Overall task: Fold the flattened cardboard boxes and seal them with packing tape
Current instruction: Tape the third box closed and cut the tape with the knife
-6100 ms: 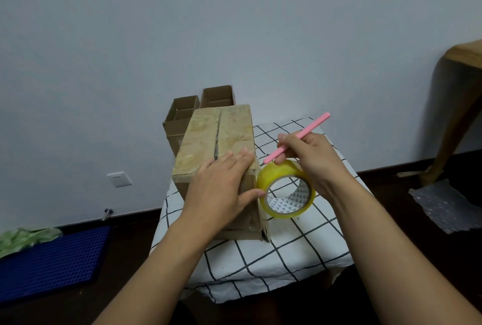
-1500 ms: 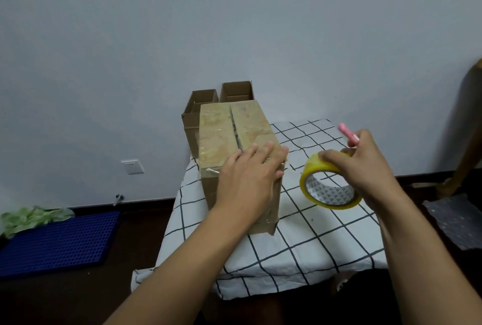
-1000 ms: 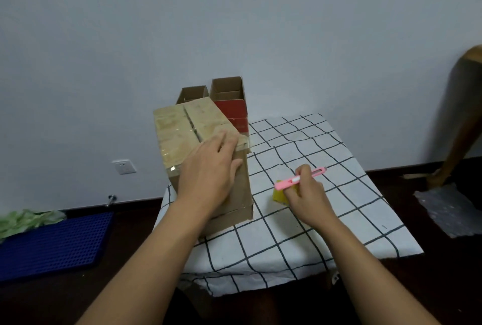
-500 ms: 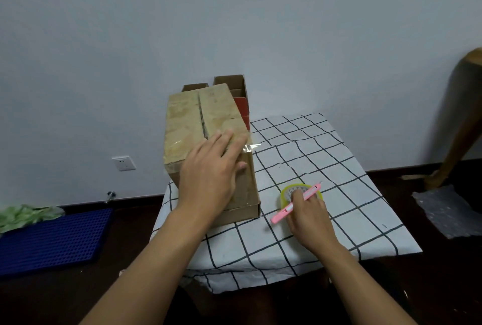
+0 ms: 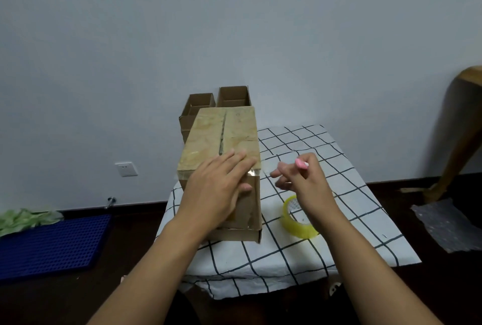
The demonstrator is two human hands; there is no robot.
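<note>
the cardboard box (image 5: 221,142) stands folded on the checked cloth of the surface (image 5: 326,220), towards its left side, with its flaps closed on top and a dark seam running down the middle. glossy packing tape already crosses the near end of that top, and a loose tail of it (image 5: 254,172) sticks out at the near right corner, not yet pressed down. the left hand (image 5: 221,186) lies flat on the near end of the top with its fingers straight, the thumb down on the side wall, pressing the tape onto the cardboard. the right hand (image 5: 302,181) hovers just beside that corner, apart from the box, holding a pink cutter (image 5: 301,163) in its curled fingers while the forefinger and thumb reach out towards the tail. the yellow tape roll (image 5: 297,220) lies on the cloth below the right wrist, free of either hand. two more folded boxes (image 5: 216,100) stand behind the first with their tops open. judging by this, the strip is cut and the box is nearly sealed at this end; smoothing the tail is left, the long seam may want its own strip, and the open boxes behind look unfinished.
</note>
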